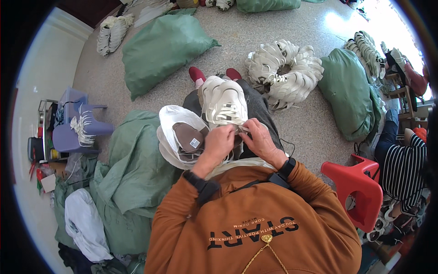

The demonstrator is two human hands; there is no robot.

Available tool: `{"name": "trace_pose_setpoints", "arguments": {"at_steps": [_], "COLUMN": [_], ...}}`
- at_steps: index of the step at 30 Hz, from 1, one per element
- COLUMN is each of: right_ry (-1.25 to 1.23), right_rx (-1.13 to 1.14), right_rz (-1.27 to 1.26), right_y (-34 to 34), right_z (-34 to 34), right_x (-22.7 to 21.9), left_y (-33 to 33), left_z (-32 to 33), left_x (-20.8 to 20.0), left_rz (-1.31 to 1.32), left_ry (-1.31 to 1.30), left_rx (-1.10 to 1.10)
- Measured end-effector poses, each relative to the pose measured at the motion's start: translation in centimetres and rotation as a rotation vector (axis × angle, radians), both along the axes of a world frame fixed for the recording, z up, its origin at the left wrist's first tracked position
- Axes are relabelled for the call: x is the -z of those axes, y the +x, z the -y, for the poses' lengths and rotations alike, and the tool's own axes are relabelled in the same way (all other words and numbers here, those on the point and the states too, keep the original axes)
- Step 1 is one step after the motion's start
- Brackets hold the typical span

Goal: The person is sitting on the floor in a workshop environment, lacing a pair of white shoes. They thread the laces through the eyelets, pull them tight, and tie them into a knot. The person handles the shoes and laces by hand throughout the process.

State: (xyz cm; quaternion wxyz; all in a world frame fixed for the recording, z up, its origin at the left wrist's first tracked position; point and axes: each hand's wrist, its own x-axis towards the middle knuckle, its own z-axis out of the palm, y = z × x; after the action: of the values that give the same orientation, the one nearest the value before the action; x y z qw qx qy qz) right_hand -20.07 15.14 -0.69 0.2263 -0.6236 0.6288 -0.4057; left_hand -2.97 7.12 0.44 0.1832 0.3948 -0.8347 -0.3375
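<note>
from my remote seat i see both hands close together over the near edge of the lap (pixel 267 114), each pinching the pale laces (pixel 226 111) at the collar end of a white sneaker (pixel 228 95); the left hand (pixel 220 142) bends inward, the right hand (pixel 258 137) meets it thumb to finger, and i cannot make out how the strands cross between them. the sneaker lies mid-lap, toe pointing toward the lap's far edge, with another pale shoe (pixel 209 90) just beside it. at the lap's left edge i have an open white piece (pixel 169 119) with a brown inside (pixel 185 137). on the floor (pixel 237 41) past the lap's right edge sits a ring of pale shoe pieces (pixel 294 91), between two green sacks (pixel 166 48). a purple stool (pixel 68 137) stands by the floor's left edge, a red stool (pixel 370 201) toward its right, near a person in stripes (pixel 402 169).
</note>
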Motion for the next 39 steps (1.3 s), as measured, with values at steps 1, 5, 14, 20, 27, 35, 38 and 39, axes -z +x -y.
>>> {"name": "trace_pose_setpoints", "arguments": {"at_steps": [1,5,14,20,27,35,38,39], "right_ry": [0.025,0.097,-0.268,0.438,0.097,0.101,0.086,0.058], "right_rx": [-0.011,-0.039,-0.029,-0.151,-0.057,-0.062,-0.098,-0.102], "right_rz": [-0.010,0.186,-0.153,0.773,-0.092,-0.229,-0.145,-0.049], "right_y": [-0.1,-1.1,-2.9,-3.0,-1.3,-1.4,-1.0,-1.1], "right_z": [0.2,0.6,2.6,0.7,1.5,1.3,1.7,1.8], "right_x": [0.2,0.6,1.3,-0.3,-0.9,-0.5,-1.1,-0.9], "left_y": [1.1,5.3,3.5,2.2,-0.9,7.9,9.3,9.1], "left_z": [0.1,0.2,-1.2,-0.7,0.7,-1.0,-2.6,-2.9], "left_x": [-1.3,-4.4,-3.5,-3.3,-1.1,-5.2,-5.0,-4.6], "left_rz": [0.094,0.119,-0.036,-0.234,-0.718,-0.146,-0.089,-0.096], "left_ry": [-0.156,-0.084,-0.012,0.203,0.960,0.753,0.637,0.611], "left_rx": [0.031,-0.030,-0.018,-0.079,-0.105,-0.097,-0.042,-0.063]}}
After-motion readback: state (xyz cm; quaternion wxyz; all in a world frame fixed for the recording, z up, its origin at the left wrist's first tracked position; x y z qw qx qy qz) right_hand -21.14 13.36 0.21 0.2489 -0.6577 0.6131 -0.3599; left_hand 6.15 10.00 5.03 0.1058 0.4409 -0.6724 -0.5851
